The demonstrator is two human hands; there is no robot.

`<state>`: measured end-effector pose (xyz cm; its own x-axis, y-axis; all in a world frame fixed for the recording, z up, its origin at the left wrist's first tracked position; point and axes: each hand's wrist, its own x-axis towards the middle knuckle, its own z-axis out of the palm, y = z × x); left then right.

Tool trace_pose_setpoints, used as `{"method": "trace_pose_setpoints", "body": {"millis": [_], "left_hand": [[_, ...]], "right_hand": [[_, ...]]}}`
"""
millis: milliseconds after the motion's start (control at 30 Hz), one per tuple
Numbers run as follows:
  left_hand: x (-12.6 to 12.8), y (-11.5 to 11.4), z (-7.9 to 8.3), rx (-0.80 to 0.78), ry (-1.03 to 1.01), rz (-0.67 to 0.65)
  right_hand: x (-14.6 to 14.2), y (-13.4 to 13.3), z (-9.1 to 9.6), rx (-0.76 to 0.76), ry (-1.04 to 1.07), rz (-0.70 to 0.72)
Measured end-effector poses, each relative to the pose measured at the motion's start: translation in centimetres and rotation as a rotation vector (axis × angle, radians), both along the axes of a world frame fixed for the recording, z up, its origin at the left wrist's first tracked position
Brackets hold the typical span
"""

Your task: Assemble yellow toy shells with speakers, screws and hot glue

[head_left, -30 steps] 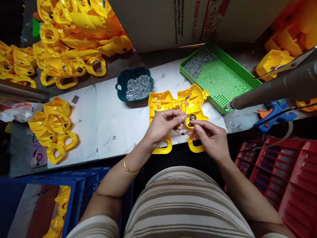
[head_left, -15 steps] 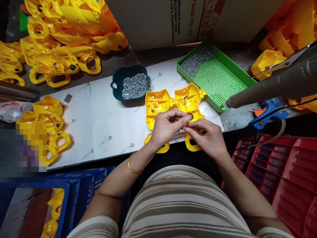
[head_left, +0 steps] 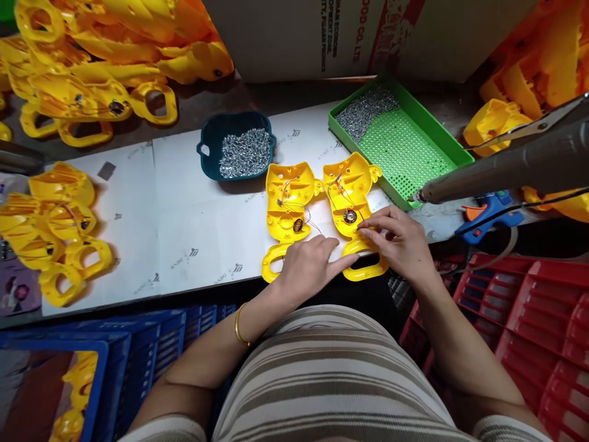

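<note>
Two yellow plastic shell halves lie open side by side on the white board [head_left: 184,215]: the left half [head_left: 285,202] and the right half [head_left: 352,190], joined by thin wires. A small round part [head_left: 350,216] sits in the right half, another dark part [head_left: 297,225] in the left. My left hand [head_left: 313,264] rests flat between the two handles, fingers stretched out toward the right half's handle. My right hand [head_left: 398,242] lies on the right half, its fingertips pressing beside the round part.
A dark teal bowl [head_left: 207,161] of screws and a green tray [head_left: 414,123] with screws stand behind the halves. Piles of yellow shells [head_left: 59,227] lie left and far left. A grey tool [head_left: 506,166] hangs at right above a blue glue gun [head_left: 490,212]. Red crates [head_left: 529,319] are right, blue crates [head_left: 138,350] left.
Both hands had been raised together, pinching the wires and a small part above the halves. They have come down; the parts now lie in the shells, and the left hand has flattened.
</note>
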<state>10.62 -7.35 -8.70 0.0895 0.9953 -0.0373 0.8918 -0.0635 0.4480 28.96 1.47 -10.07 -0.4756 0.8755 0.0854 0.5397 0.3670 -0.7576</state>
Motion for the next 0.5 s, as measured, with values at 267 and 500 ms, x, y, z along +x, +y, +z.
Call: {"method": "trace_pose_setpoints", "body": {"millis": [267,500], "left_hand": [[0.9,0.4,-0.4,-0.247,0.044,-0.034],[1.0,0.7,-0.4,-0.242,0.003,-0.009]], "right_hand": [[0.1,-0.7,-0.6,0.149,-0.085,0.041],[-0.3,-1.6,-1.5,0.493,-0.256,0.058]]}}
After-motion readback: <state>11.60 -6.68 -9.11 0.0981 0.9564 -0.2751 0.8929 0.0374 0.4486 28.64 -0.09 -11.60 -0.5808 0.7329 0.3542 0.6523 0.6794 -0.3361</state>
